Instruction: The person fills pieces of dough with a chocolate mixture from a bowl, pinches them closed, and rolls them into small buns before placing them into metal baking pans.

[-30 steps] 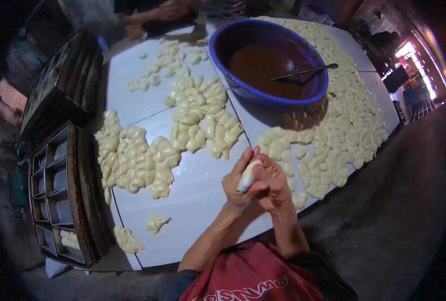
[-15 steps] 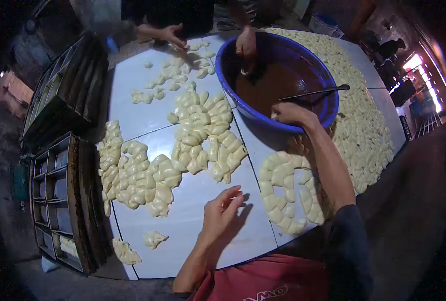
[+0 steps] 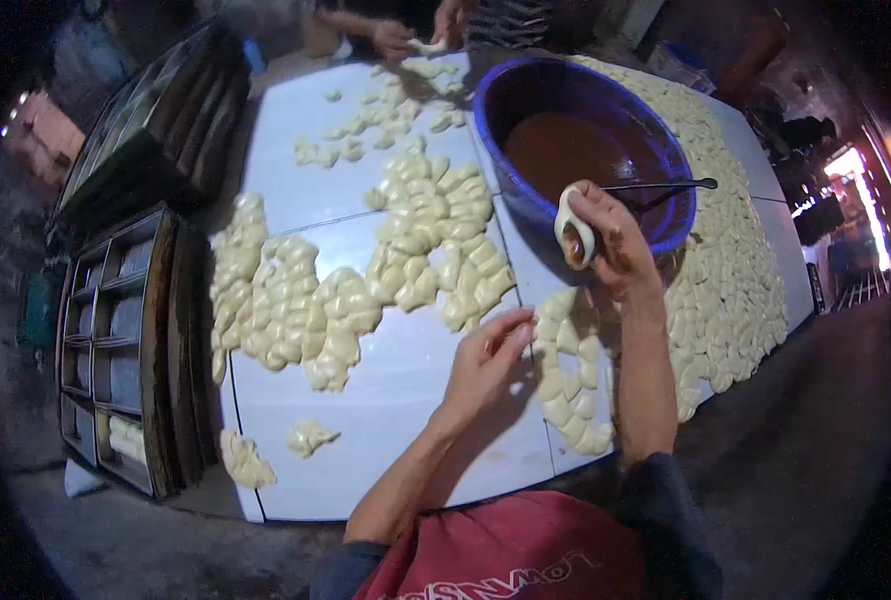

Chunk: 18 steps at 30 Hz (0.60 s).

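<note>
My right hand (image 3: 620,245) is raised over the near rim of the blue tub (image 3: 510,180), gripping a pale dough piece (image 3: 564,215) with brown filling showing on it. Brown filling (image 3: 560,140) lies inside the tub, where a dark-handled utensil (image 3: 677,184) rests across the rim; its far end is hidden. Low above the white table (image 3: 415,385), my left hand (image 3: 487,360) has its fingers loosely stretched and apart, with nothing visible in them. Left of it spreads a sheet of dough pieces (image 3: 330,320). Below my right hand is a smaller dough group (image 3: 570,385).
Many dough pieces (image 3: 720,290) cover the table's right side. Compartmented trays (image 3: 115,350) stand along the left edge, one holding white rolls. Across the table, another person's hands (image 3: 395,38) hold a dough piece. Two small dough scraps (image 3: 310,437) lie near the front left.
My right hand has come up out of the tub with the filled dough piece. My left hand has moved slightly up and right. The other person's hand has left the tub.
</note>
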Each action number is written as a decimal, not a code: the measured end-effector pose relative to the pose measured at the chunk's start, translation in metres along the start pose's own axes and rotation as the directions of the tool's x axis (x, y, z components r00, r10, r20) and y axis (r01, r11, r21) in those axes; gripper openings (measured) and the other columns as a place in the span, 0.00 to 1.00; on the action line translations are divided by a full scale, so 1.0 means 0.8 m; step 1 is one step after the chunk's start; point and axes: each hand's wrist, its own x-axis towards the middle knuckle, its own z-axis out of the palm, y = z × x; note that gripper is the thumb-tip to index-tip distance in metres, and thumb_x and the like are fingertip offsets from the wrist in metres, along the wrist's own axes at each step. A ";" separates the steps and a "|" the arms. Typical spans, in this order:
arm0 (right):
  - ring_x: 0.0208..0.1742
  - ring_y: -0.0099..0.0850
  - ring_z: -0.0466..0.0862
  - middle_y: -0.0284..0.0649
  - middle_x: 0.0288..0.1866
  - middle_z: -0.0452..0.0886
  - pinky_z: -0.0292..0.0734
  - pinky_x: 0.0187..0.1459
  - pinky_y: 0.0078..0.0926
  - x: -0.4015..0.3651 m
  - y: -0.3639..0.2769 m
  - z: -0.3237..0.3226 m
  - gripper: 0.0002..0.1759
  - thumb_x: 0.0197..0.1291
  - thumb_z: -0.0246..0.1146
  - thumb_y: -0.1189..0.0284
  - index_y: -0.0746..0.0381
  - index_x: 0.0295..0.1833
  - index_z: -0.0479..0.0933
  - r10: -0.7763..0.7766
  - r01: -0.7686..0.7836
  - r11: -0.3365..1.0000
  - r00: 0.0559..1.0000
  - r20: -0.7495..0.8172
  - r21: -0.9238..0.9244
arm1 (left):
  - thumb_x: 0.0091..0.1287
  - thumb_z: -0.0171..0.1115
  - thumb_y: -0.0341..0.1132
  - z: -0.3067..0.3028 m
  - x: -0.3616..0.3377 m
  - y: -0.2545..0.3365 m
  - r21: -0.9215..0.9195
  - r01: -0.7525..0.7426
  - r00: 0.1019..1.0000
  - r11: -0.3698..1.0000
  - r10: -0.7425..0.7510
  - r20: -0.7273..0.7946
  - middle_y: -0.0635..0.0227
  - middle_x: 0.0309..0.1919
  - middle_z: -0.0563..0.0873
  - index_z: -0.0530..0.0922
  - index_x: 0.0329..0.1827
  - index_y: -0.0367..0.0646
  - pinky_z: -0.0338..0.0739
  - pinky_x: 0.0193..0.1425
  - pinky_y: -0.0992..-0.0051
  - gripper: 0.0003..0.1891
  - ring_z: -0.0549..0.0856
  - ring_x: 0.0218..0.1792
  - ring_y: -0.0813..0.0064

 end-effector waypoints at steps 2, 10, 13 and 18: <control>0.35 0.18 0.83 0.30 0.38 0.82 0.80 0.37 0.18 -0.024 0.033 0.024 0.10 0.72 0.65 0.65 0.59 0.49 0.75 0.025 -0.036 0.992 0.995 0.094 0.120 | 0.79 0.58 0.45 0.004 0.009 -0.003 -0.222 -0.029 0.999 0.975 0.020 -0.045 0.59 0.63 0.83 0.75 0.70 0.37 0.79 0.63 0.66 0.25 0.83 0.61 0.69; 0.56 0.29 0.84 0.39 0.57 0.82 0.81 0.55 0.29 -0.113 0.152 0.107 0.25 0.66 0.66 0.74 0.62 0.67 0.71 0.023 -0.039 0.989 0.993 0.113 0.141 | 0.72 0.68 0.37 -0.072 -0.051 -0.025 -0.549 -0.068 0.944 0.833 -0.125 -0.307 0.64 0.41 0.87 0.83 0.55 0.35 0.83 0.45 0.69 0.15 0.85 0.43 0.74; 0.63 0.37 0.82 0.47 0.65 0.78 0.79 0.61 0.35 -0.139 0.181 0.155 0.28 0.59 0.71 0.79 0.63 0.66 0.75 -0.308 0.319 0.852 0.947 0.094 -0.415 | 0.70 0.71 0.35 -0.102 -0.071 -0.025 -0.467 -0.091 0.914 0.880 -0.112 -0.389 0.61 0.41 0.87 0.83 0.53 0.33 0.83 0.43 0.67 0.16 0.86 0.43 0.74; 0.56 0.40 0.83 0.48 0.57 0.82 0.80 0.55 0.32 -0.150 0.218 0.209 0.15 0.60 0.70 0.78 0.61 0.54 0.84 -0.459 0.374 0.671 0.887 0.037 -0.641 | 0.69 0.73 0.34 -0.124 -0.099 -0.024 -0.393 -0.126 0.897 0.911 -0.064 -0.437 0.65 0.42 0.90 0.85 0.58 0.33 0.82 0.41 0.80 0.18 0.86 0.39 0.80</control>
